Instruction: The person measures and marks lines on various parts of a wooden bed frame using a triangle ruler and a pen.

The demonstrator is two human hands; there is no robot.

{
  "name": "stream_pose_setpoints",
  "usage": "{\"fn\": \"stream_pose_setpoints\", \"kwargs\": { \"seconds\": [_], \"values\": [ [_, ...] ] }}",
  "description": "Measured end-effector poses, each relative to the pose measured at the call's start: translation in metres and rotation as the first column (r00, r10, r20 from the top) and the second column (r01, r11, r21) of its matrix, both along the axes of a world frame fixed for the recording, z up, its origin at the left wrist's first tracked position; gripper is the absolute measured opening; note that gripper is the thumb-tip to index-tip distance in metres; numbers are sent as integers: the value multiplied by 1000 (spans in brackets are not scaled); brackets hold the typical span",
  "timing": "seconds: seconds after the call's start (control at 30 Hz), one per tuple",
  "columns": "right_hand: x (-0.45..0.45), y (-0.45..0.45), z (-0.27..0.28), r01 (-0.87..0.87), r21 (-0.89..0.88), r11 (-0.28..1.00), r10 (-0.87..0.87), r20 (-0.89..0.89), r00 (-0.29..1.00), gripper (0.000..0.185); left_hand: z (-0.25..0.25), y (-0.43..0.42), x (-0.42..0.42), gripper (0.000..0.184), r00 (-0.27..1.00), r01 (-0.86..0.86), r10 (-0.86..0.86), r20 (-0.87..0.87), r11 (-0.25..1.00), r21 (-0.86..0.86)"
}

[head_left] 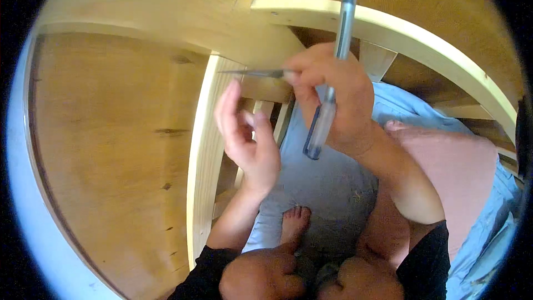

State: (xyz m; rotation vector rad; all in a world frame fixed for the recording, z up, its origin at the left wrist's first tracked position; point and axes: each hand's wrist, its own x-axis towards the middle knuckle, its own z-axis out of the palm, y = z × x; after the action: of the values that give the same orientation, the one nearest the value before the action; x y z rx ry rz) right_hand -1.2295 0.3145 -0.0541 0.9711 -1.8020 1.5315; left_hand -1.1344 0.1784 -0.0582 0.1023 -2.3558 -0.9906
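Observation:
My right hand [338, 94] is closed, its thumb and forefinger pinching a thin dark pointed piece [250, 73] by its thick end. The tapered tip points left; blur hides what kind of tool it is. A clear-barrelled pen [345, 19] with a blue end also runs through this hand, with one part above the knuckles and its capped lower part below. Just under the dark tip, my left hand [247, 133] is raised with loosely bent fingers set apart. Its fingertips come close to the tip; whether they touch it cannot be made out.
A brown wooden panel [122, 150] with a pale edge post [202, 150] stands at the left. A curved pale rail [422, 33] crosses the upper right. Below lie a grey-blue cushion [327, 189], a pink cloth [444, 161] and light blue fabric [411, 100]. My bent knees and bare foot [295, 225] are at the bottom.

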Motion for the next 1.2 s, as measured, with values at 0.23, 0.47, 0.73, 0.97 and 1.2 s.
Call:
{"fn": "stream_pose_setpoints", "kwargs": {
  "seconds": [0.23,0.47,0.73,0.97,1.2],
  "values": [
    [-26,-17,15,16,-306,952,56,226,973,22,19,-2,-27,40,997,-78,54,56,641,764],
    [-35,-21,9,280,-222,934,-327,-211,921,23,17,-13,-47,19,996,-10,75,-53,668,744],
    [-10,-27,-17,141,-65,988,-155,-329,932,24,21,0,-54,21,942,-163,303,-144,788,594],
    [-5,-20,1,-62,-122,991,37,-196,980,51,22,-11,-54,20,939,-204,305,-160,866,456],
    [-4,-21,2,-81,-207,975,63,-92,994,37,30,3,-62,21,928,-186,314,-201,856,482]
  ]
}}
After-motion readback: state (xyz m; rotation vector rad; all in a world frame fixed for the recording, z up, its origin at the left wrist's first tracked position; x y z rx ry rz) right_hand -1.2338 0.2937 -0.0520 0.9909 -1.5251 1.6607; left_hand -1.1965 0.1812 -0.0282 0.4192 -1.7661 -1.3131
